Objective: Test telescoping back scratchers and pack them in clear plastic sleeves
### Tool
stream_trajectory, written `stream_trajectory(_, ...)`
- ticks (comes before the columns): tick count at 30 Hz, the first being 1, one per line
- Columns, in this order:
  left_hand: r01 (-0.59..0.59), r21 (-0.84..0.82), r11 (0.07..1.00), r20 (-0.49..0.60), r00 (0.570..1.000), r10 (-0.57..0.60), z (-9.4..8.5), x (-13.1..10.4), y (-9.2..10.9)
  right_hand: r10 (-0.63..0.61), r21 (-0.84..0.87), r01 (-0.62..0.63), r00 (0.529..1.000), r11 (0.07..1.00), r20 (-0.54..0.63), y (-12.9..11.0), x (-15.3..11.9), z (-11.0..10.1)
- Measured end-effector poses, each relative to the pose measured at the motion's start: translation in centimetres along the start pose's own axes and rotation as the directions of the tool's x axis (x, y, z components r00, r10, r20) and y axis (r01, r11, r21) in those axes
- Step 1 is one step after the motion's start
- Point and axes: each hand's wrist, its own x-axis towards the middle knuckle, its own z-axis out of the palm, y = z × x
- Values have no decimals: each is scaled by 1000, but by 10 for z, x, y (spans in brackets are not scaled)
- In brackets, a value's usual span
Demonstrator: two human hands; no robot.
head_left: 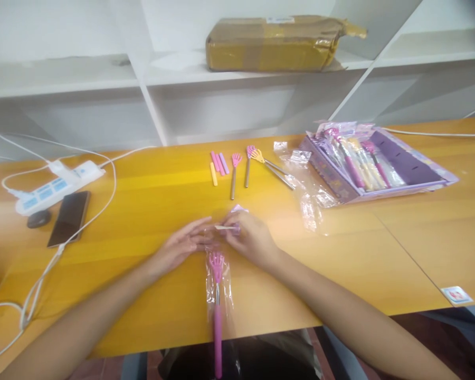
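Note:
A pink telescopic back scratcher [218,338] in a clear plastic bag [228,287] lies before me, its handle reaching past the table's front edge. My left hand [180,244] is at the top of this bag, fingers stretched out and apart. Opposite it, my right hand [253,237] pinches a small white and purple card [226,228] between thumb and fingers. Farther back rest metal-rod scratchers with a pink head [236,160], a purple-pink head [250,152] and a yellow head [257,155]. Beside them are loose pink and purple sleeves [217,162] and a yellow sleeve [214,174].
A purple display box [340,190] holding several bagged scratchers stands at the right, with crumpled clear bags [311,198] beside it. At the left are a power strip [59,187], a phone [69,217], a mouse [38,218] and white cables. A taped carton [273,47] sits on the shelf.

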Motion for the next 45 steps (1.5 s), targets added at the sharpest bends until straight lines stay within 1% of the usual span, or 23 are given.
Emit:
stream_trajectory(3,-43,49,998,23,999,42,0,-1,-3,145,44,-144,989,989,-22,2,1,2)
stream_trajectory(5,-74,79,994,11,997,74,-2,-2,-6,259,88,-255,965,963,-30,3,1,3)
stream_trajectory(7,-98,120,988,3,995,98,-4,-4,-10,343,142,-337,939,931,-21,2,2,4)
stream_trajectory(9,-92,189,978,27,996,88,-7,-6,-11,383,194,-376,924,906,3,2,2,5)
stream_trajectory(11,-59,259,964,57,997,46,-8,-8,-11,392,243,-387,919,889,33,1,3,6)
stream_trajectory(14,-20,282,959,43,999,8,-9,-9,-10,388,292,-385,920,876,48,0,4,5)
stream_trajectory(17,-10,229,973,36,999,2,-7,-7,-7,368,277,-371,928,887,64,0,5,4)
stream_trajectory(19,-16,175,984,54,998,7,-5,-5,-6,344,236,-349,937,907,66,1,5,3)
stream_trajectory(21,-18,115,993,55,998,12,-4,-2,-4,319,204,-320,947,925,40,1,6,1)
stream_trajectory(23,-16,56,998,50,999,13,-4,0,-2,299,201,-298,954,933,24,2,5,0)
stream_trajectory(25,-5,-15,1000,57,998,6,-4,2,1,290,220,-291,956,931,36,4,5,0)
stream_trajectory(27,18,-95,995,65,998,-12,-5,3,5,270,211,-273,962,939,44,6,4,1)
stream_trajectory(29,46,-184,982,65,997,-35,-6,3,8,261,186,-260,965,947,22,7,4,3)
stream_trajectory(32,79,-287,955,67,996,-63,-7,2,11,276,184,-277,961,943,35,9,3,5)
stream_trajectory(34,95,-313,945,74,994,-75,-7,2,12,260,161,-267,963,950,66,9,2,5)
stream_trajectory(39,104,-314,944,97,992,-76,-8,2,11,148,85,-153,986,985,71,7,3,2)
stream_trajectory(45,93,-347,933,37,996,-86,-11,1,6,58,55,-66,990,996,125,7,2,3)
